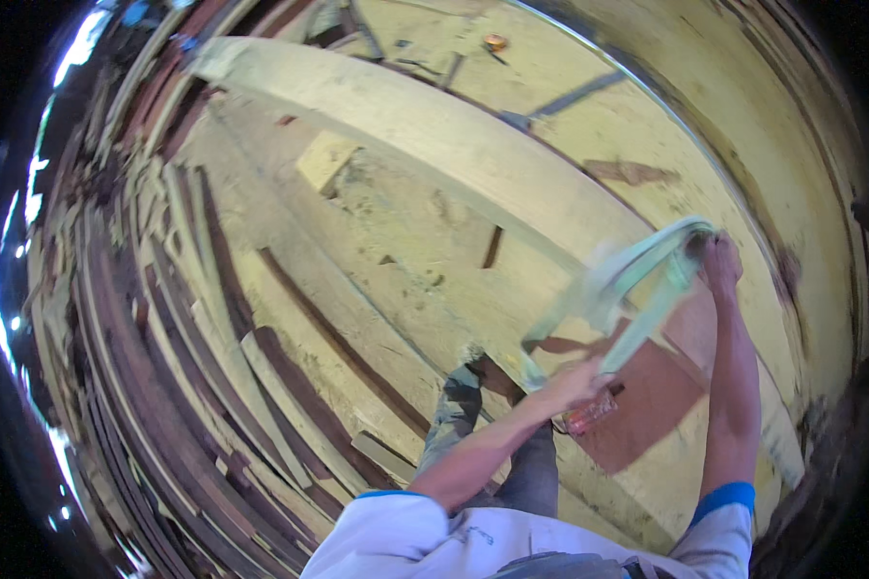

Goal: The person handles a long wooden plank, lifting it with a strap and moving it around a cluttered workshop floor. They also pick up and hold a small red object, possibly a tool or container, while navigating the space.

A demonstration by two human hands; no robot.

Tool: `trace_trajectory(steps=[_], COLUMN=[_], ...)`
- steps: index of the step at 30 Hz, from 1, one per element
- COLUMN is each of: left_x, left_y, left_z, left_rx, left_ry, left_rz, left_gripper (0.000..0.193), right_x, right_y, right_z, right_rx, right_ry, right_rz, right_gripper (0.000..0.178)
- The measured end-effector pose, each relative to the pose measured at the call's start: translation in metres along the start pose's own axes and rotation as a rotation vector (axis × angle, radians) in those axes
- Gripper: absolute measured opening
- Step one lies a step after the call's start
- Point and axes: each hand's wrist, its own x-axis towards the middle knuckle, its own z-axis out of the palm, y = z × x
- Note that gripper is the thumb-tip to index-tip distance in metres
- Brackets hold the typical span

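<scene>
My right hand (721,262) is raised and closed on the upper end of a pale green, strap-like strip of cloth (647,259). The strip hangs in loops, partly blurred by motion. Lower and to the left, my left hand (572,384) is closed around another part of it. Beneath the hands lies a reddish-brown flat sheet (647,425). Beside my left hand is a small transparent item with red on it (591,413); its kind is unclear. A long pale wooden plank (386,111) runs from the far left toward the strip.
Many wooden strips and offcuts (193,357) are piled along the left. A pale wood block (326,159) rests on the dusty floor. Beyond the plank, a small orange and black object (494,42) and a dark flat bar (579,94) lie on a pale surface.
</scene>
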Motion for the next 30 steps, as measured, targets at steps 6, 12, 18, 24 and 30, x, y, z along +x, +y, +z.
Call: trace_trajectory(steps=[6, 12, 18, 24, 30], left_x=[-0.112, -0.177, -0.169, -0.080, 0.052], left_y=[-0.065, -0.117, -0.136, -0.038, 0.048], left_z=[-0.005, -0.013, -0.054, -0.124, -0.074], left_rx=[0.035, 0.239, 0.169, -0.749, -0.393], left_ry=[-0.141, -0.145, -0.606, -0.109, -0.195], left_rz=[-0.164, -0.072, -0.268, -0.195, -0.118], left_gripper=[0.037, 0.036, 0.052, 0.086, 0.057], right_x=[-0.075, -0.195, -0.229, -0.265, -0.273], right_y=[0.045, -0.040, -0.081, -0.056, -0.053], right_z=[0.018, 0.086, 0.089, 0.073, 0.079], right_rx=[0.553, 1.133, 1.561, 1.357, 1.096], right_ry=[0.115, 0.060, -0.493, -0.581, -0.451], right_rz=[-0.112, 0.082, 0.140, -0.294, -0.250], right_gripper=[0.032, 0.067, 0.021, 0.025, 0.022])
